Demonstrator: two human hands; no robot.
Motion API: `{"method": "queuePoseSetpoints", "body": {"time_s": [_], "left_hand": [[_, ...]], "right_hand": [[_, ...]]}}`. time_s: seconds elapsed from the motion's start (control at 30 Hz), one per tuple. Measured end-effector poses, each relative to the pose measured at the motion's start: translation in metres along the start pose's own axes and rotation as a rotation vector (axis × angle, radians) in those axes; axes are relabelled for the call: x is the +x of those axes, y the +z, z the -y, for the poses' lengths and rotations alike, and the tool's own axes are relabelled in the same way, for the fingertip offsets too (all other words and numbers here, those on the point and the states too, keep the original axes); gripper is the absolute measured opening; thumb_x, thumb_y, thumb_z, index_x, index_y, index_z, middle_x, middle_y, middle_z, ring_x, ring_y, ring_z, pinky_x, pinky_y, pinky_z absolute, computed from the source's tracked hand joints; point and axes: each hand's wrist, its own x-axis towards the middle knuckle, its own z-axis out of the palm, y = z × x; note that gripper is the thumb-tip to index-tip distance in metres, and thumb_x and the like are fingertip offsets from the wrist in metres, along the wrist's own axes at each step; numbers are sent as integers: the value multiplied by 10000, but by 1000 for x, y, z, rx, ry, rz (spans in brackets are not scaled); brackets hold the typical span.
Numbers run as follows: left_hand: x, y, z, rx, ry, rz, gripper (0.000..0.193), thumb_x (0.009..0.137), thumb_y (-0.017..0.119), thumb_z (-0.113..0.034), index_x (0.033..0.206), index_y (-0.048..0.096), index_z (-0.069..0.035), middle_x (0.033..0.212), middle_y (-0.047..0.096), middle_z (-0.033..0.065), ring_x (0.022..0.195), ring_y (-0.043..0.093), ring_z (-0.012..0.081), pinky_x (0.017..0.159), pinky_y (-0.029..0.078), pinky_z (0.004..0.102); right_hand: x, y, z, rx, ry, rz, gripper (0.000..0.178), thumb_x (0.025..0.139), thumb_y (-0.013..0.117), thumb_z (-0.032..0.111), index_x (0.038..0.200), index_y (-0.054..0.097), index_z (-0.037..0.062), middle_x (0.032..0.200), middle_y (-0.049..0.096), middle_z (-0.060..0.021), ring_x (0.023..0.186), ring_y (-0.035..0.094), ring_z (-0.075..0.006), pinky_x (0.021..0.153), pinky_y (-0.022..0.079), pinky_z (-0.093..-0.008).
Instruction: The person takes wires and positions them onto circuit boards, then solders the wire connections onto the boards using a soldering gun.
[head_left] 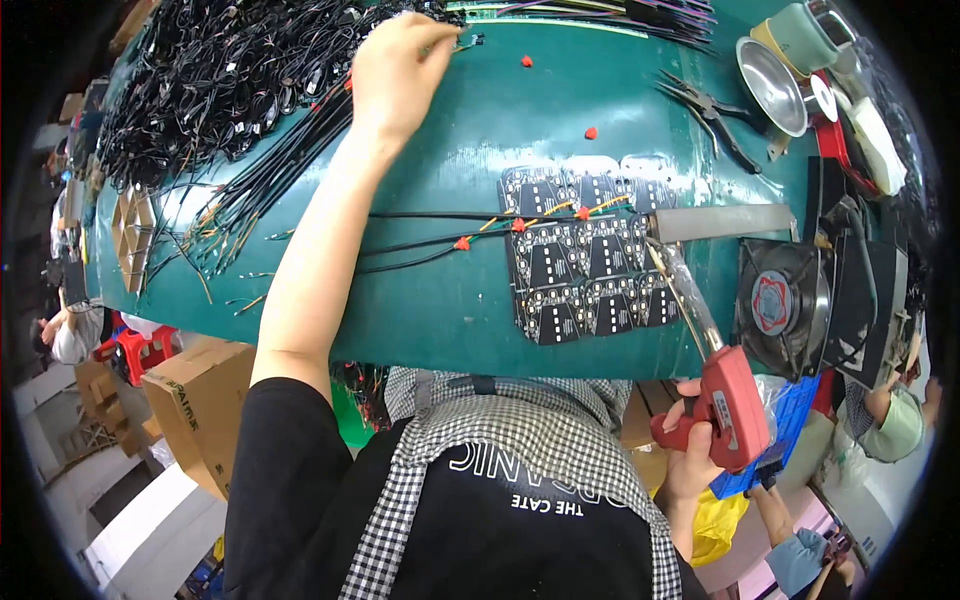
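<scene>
My left hand (398, 80) reaches to the far side of the green table, thumb and forefinger pinched together at the bared end of a thin wire (474, 41). In my right hand (690, 465), low at the right, is a red soldering gun (735, 410). Its metal barrel points up toward the right edge of a black circuit board panel (575, 255). Several black cables (420, 240) lie across to the panel, with small red pieces on them and yellow and green wire ends resting on the boards.
A heap of black cables (230, 80) covers the far left. Pliers (712, 105), a metal dish (772, 87) and a flat grey bar (725, 221) lie at the right, above a square fan (785, 305). Two loose red pieces (591, 133) sit beyond the panel. A cardboard box (195, 415) stands below left.
</scene>
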Motion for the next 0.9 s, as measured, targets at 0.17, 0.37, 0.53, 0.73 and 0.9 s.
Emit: {"method": "queuePoseSetpoints", "body": {"time_s": [0.17,0.37,0.53,0.73,0.9], "left_hand": [[14,-54,-26,-551,-218,-143,228,799,658,-86,1022,643,-39,831,655,79,728,614,197,653,497,296],[-78,-68,-116,-116,557,215,280,651,650,-98,919,646,-14,701,523,26,594,528,143,465,431,257],[-137,-65,-117,-218,351,312,350,546,653,17,895,650,17,753,570,48,573,546,143,447,423,253],[-141,-60,-119,-176,298,311,332,542,661,7,873,640,-2,752,551,36,567,531,136,448,413,253],[-143,-58,-117,-174,280,337,330,548,659,-8,878,641,-17,758,543,26,569,529,128,451,408,248]], "right_hand": [[-16,3,5,55,78,-33,614,820,652,420,1203,467,-22,1033,583,-125,661,559,-135,566,441,-250],[-26,6,-10,112,84,51,675,836,635,417,1268,391,-41,1035,564,-175,621,536,-154,529,451,-247],[-35,7,-30,260,245,185,742,775,711,418,1314,391,20,1116,577,-145,752,563,-136,655,473,-261],[-24,16,-41,252,229,207,824,711,782,362,1293,393,-73,948,640,-169,640,602,-168,590,491,-256],[-24,13,-50,134,165,261,809,710,787,335,1295,403,-72,896,643,-156,653,616,-163,622,506,-258]]}}
